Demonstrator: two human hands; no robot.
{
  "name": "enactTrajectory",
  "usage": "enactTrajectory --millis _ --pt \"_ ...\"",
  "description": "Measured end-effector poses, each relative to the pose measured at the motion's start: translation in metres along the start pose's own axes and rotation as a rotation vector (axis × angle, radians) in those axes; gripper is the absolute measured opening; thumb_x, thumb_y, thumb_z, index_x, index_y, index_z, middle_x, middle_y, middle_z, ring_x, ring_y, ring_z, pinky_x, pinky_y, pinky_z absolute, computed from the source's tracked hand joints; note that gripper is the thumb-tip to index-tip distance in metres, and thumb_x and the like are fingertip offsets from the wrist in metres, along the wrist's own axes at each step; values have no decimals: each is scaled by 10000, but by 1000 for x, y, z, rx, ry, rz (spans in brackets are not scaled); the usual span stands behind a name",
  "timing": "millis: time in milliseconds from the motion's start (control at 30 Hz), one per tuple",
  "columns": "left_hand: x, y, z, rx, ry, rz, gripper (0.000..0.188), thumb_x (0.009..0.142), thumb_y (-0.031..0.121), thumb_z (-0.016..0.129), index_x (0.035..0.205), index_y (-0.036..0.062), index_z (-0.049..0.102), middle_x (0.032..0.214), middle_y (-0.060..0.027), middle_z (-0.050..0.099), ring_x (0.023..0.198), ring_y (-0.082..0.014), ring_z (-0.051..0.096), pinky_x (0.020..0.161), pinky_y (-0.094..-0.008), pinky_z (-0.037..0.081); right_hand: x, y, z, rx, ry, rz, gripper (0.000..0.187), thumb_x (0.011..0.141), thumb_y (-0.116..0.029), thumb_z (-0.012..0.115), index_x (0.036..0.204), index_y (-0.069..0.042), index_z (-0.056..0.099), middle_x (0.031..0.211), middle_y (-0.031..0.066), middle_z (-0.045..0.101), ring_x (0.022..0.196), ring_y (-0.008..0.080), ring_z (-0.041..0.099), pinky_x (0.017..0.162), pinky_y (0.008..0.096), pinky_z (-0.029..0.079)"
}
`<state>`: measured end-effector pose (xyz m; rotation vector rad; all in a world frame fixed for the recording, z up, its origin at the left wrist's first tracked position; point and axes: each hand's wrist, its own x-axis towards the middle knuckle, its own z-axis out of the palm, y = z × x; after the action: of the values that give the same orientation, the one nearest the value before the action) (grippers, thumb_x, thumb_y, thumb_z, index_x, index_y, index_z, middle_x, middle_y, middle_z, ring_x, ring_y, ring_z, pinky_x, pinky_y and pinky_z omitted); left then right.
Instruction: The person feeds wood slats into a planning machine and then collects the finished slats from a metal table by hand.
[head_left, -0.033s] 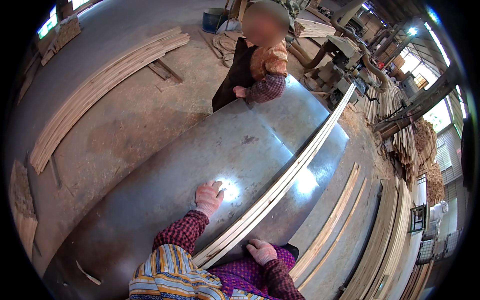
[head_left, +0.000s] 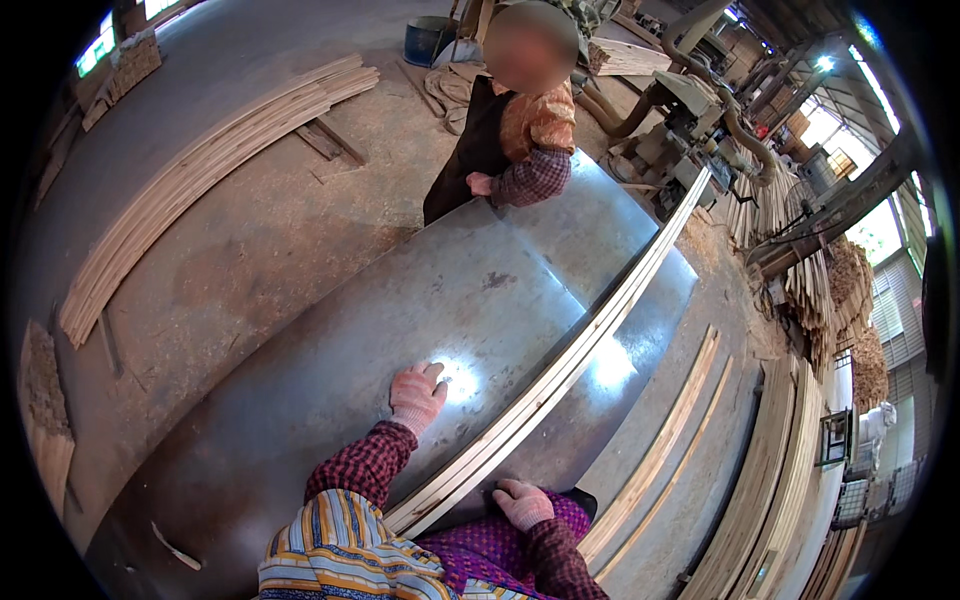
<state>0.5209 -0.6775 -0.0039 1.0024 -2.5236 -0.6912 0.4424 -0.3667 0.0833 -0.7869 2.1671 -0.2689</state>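
My left hand [head_left: 418,395], in a pale pinkish work glove, rests on the metal tabletop [head_left: 400,310] with its fingers laid on the surface and nothing in them. Close to my body, my right hand [head_left: 523,503], gloved likewise, lies at the table's near edge, fingers loosely extended and holding nothing. Between my two hands run long narrow wooden strips [head_left: 560,375], side by side. They stretch from my waist across the table to a machine [head_left: 690,120] at the far right. Neither hand touches the strips.
A co-worker [head_left: 510,140] stands across the table, one gloved hand at its edge. Stacked boards [head_left: 200,170] lie on the floor at left. More boards [head_left: 755,480] and loose strips [head_left: 655,440] lie at right. A wood splinter [head_left: 175,547] sits on the table's lower left.
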Motion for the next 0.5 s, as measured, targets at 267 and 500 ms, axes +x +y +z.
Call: enactTrajectory --millis 267,500 --pt "0 1 0 24 14 7 388 953 365 698 1264 136 737 1228 -127 719 1104 -338 692 960 -473 544 -7 3 1 37 43 -3 484 1007 -430 657 1370 -116 719 1335 220 719 1281 389 661 1096 449 515" --pt "1 3 -2 4 1 -11 371 923 347 734 1226 134 742 1197 -113 718 1084 -348 686 943 -489 541 -8 -6 -3 32 44 24 470 1001 -387 681 1358 -84 725 1333 229 720 1279 387 666 1108 432 510"
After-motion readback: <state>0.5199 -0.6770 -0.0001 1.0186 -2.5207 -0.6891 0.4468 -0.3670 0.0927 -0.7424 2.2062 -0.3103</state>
